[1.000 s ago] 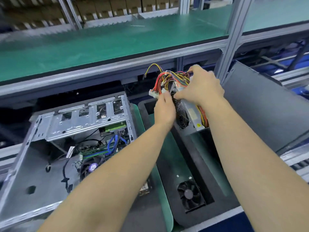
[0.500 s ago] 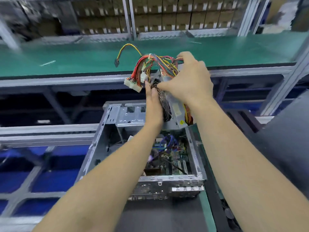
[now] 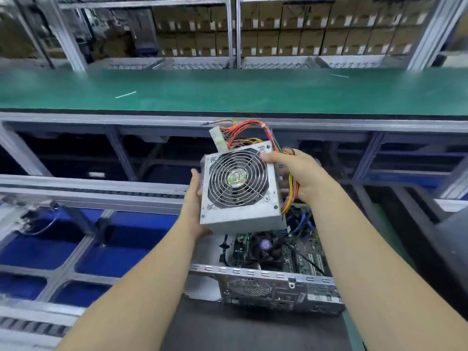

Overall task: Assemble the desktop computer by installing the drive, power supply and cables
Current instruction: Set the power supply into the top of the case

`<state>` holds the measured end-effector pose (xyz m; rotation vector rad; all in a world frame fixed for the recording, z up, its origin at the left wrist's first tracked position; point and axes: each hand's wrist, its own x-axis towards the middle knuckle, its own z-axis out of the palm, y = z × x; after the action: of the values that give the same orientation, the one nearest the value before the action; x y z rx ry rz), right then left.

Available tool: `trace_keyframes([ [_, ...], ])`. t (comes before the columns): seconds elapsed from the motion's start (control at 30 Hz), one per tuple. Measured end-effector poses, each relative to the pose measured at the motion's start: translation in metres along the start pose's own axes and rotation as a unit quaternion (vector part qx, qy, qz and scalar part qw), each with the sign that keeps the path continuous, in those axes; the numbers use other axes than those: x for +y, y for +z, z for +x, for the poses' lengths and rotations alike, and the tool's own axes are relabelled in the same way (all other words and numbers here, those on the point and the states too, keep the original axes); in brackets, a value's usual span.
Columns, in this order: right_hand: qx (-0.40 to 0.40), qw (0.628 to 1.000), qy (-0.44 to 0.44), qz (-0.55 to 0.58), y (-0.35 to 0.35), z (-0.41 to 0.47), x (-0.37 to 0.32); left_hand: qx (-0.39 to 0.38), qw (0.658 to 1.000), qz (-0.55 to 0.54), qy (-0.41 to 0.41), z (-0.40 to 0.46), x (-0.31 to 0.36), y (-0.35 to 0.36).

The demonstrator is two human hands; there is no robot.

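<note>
The person holds a grey metal power supply (image 3: 240, 188) in the air between both hands, above the open computer case (image 3: 273, 287) that lies on the near side of the workstation. The unit's fan grille (image 3: 237, 179) faces the camera. The left hand (image 3: 195, 201) cups the unit's left side and lower corner, its fingers hidden behind the box. The right hand (image 3: 298, 173) grasps the right side, thumb pressed on the top right corner of the fan face, fingers curled round the side together with some of the cable bundle (image 3: 253, 134). The red, orange and yellow wires loop up over the far edge and end in a white connector (image 3: 217, 138). Inside the case, the motherboard (image 3: 286, 249) with its cooler shows below the unit. A green conveyor belt (image 3: 228, 92) runs across the far side, with stacked cardboard boxes (image 3: 304, 31) on shelves beyond.
</note>
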<state>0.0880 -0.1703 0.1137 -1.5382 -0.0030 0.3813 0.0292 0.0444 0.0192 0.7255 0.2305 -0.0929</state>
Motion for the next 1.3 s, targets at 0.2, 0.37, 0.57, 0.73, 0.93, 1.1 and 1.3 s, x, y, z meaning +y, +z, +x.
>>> trace_keyframes([
  [0.2, -0.027, 0.996, 0.050, 0.069, -0.002, 0.009, 0.042, -0.003, 0.998, 0.063, -0.021, -0.005, 0.004, -0.002],
  [0.37, 0.007, 0.990, 0.098, 0.106, -0.011, 0.018, 0.058, 0.019, 0.997, 0.077, -0.012, -0.002, -0.006, -0.008],
  [0.57, 0.182, 0.983, -0.026, -0.021, -0.025, 0.027, 0.066, 0.063, 0.987, 0.147, 0.014, 0.003, -0.021, -0.008],
  [0.73, 0.224, 0.954, -0.020, -0.198, -0.031, 0.021, 0.076, 0.092, 0.967, 0.208, 0.112, 0.007, -0.022, -0.011],
  [0.93, 0.263, 0.944, -0.036, -0.197, -0.036, 0.027, 0.080, 0.086, 0.954, 0.235, 0.166, -0.003, -0.027, -0.007],
  [1.1, 0.214, 0.975, -0.048, 0.045, -0.045, 0.024, 0.069, 0.098, 0.937, 0.252, 0.222, -0.012, -0.026, 0.000],
  [1.3, 0.145, 0.989, -0.038, -0.007, -0.036, 0.013, 0.059, 0.120, 0.914, 0.290, 0.256, -0.020, -0.025, 0.009],
])
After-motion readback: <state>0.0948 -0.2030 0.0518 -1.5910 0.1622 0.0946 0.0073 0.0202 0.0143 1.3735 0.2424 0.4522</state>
